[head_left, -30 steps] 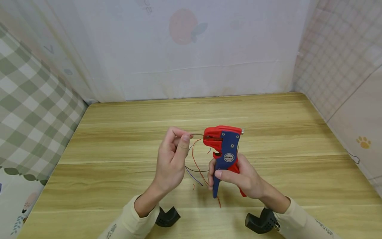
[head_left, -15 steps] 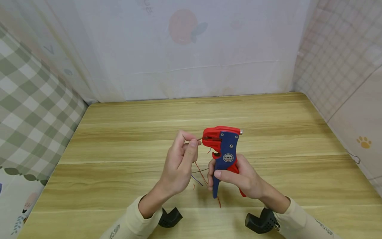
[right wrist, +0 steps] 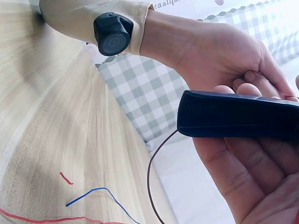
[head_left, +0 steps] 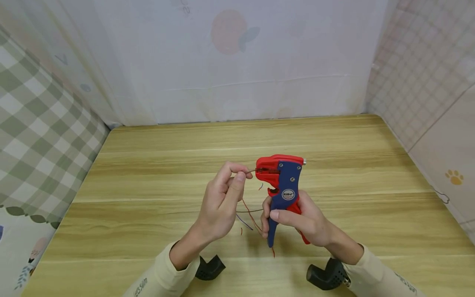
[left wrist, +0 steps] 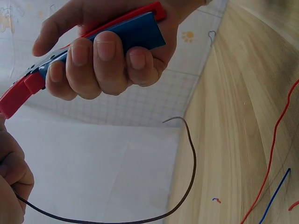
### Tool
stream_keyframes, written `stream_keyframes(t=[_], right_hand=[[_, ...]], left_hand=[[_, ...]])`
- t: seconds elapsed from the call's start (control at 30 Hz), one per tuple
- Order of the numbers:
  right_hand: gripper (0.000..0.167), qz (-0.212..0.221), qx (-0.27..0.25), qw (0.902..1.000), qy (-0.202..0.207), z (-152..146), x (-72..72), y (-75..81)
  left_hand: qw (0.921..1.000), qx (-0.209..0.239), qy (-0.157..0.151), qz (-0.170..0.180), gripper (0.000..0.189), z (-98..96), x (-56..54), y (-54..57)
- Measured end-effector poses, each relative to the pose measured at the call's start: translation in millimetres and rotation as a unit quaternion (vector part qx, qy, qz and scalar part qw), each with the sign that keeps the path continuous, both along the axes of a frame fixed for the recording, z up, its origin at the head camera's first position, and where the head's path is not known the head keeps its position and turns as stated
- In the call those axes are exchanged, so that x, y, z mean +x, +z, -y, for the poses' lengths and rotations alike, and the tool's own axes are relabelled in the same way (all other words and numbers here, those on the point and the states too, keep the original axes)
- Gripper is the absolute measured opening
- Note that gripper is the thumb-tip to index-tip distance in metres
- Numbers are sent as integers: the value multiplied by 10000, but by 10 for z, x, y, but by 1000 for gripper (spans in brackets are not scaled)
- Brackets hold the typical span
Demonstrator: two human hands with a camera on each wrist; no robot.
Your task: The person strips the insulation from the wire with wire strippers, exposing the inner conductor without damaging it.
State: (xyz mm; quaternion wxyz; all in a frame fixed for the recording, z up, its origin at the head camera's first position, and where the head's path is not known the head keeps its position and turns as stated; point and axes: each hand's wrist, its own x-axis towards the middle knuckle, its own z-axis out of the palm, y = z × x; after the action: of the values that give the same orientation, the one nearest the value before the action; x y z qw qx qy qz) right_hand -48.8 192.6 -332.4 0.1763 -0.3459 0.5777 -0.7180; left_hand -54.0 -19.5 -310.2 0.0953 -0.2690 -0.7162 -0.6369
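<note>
My right hand (head_left: 311, 225) grips the handles of a red and blue wire stripper (head_left: 286, 179), its head turned left above the table. Between thumb and forefinger my left hand (head_left: 220, 206) pinches a thin dark brown wire (left wrist: 194, 158). One end of that wire runs from the fingertips into the mouth of the stripper's red head. The rest loops below the left hand, its free end curling up in the left wrist view. In the right wrist view the stripper's blue handle (right wrist: 233, 114) lies across the fingers and covers part of the left hand.
On the wood-grain table (head_left: 148, 165) under the hands lie a red wire (left wrist: 275, 130), a blue wire (left wrist: 278, 191) and several short scraps, including a red bit (right wrist: 66, 178). A white sheet wall (head_left: 259, 99) closes the back, and a checked cloth (head_left: 44, 111) hangs at left.
My left hand has moved right, closer to the stripper's head, leaving less wire showing between fingertips and mouth. The right hand with the stripper has shifted slightly right in the last half second.
</note>
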Motion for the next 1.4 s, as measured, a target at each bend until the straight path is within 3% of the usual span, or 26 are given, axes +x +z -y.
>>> stream_keyframes(t=[0.97, 1.4], right_hand=[[16, -210, 141, 9990, -369, 0, 18, -12], [13, 55, 170, 9993, -335, -2, 33, -12]], left_hand=[[9997, -172, 138, -106, 14, 8, 18, 27], [9992, -201, 294, -188, 14, -12, 33, 39]])
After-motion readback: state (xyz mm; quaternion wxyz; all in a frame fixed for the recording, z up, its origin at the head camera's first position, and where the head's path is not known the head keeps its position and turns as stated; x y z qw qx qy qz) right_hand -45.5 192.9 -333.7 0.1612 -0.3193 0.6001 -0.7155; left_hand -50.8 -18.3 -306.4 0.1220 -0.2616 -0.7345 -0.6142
